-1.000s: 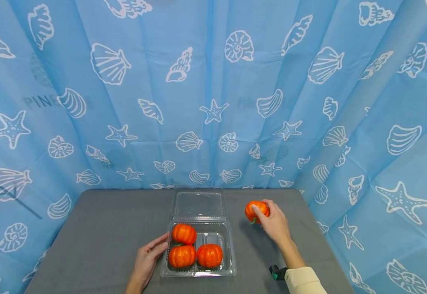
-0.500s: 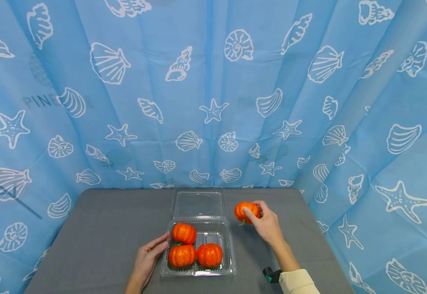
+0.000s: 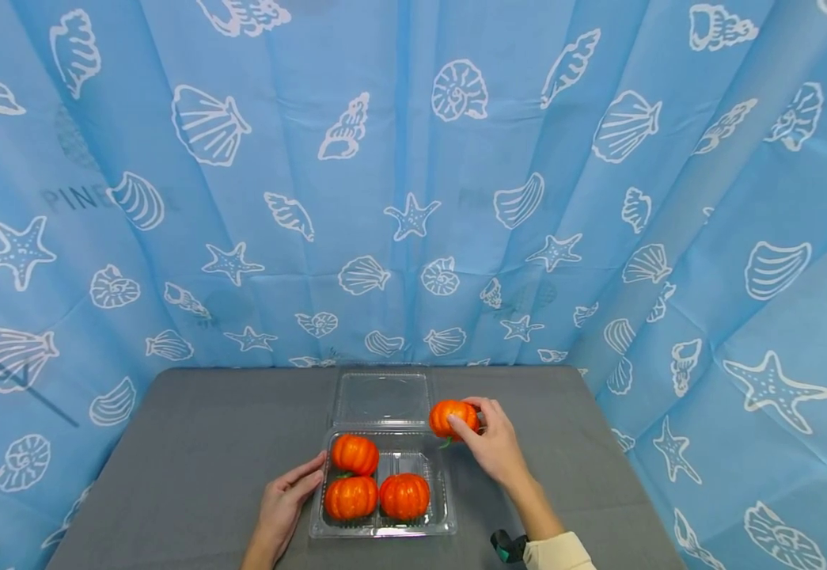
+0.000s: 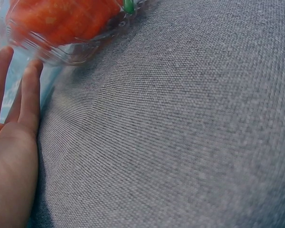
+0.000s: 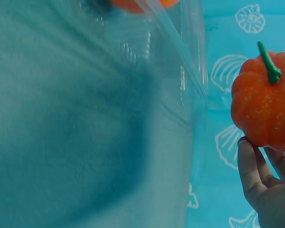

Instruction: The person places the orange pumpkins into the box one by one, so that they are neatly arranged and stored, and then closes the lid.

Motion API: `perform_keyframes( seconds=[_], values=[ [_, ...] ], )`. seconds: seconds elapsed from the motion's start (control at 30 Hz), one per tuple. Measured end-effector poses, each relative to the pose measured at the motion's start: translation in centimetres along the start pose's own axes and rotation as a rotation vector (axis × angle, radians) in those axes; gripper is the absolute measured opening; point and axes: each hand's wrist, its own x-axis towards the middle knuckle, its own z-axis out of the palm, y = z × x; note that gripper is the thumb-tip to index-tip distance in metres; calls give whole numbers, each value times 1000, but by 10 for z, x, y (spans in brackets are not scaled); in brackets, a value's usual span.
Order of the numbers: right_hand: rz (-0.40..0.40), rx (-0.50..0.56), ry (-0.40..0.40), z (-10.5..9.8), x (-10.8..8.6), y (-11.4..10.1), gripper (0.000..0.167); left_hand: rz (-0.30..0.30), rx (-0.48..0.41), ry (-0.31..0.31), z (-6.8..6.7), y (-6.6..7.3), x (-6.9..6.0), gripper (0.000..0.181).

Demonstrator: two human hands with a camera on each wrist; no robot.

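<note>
A small orange pumpkin (image 3: pixel 452 417) with a green stem is pinched between the thumb and fingers of my right hand (image 3: pixel 493 445), held up beside the back right corner of a clear plastic clamshell box (image 3: pixel 444 507). Three more pumpkins sit in the box: one at the back left (image 3: pixel 354 455), one at the front left (image 3: pixel 350 498), one at the front right (image 3: pixel 404 496). The back right compartment holds no pumpkin. My left hand (image 3: pixel 283 511) touches the box's left wall with its fingers extended. In the left wrist view those fingers (image 4: pixel 30 90) lie against the plastic.
The box's transparent lid (image 3: pixel 383 397) lies folded back behind it on the grey cloth-covered table (image 3: pixel 228 427). A blue curtain (image 3: pixel 399 158) with white shell prints hangs behind and along the sides. A dark strap (image 3: pixel 507 546) is at the right wrist.
My right hand has carried its pumpkin leftward, from the table's right side to the box's back right corner. The left hand and the box have stayed put.
</note>
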Motion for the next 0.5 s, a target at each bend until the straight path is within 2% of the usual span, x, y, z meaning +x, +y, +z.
perform_keyframes(
  seconds=[0.17,0.37,0.5],
  values=[
    [-11,42,-11,11,-4,-3,42,6,-4,4,0,0,-1,50],
    [-8,97,-39,22,-11,-7,42,-53,11,31,1,2,-1,51],
    [-23,118,-51,30,-14,-7,42,-55,20,31,1,2,-1,52]
  ],
)
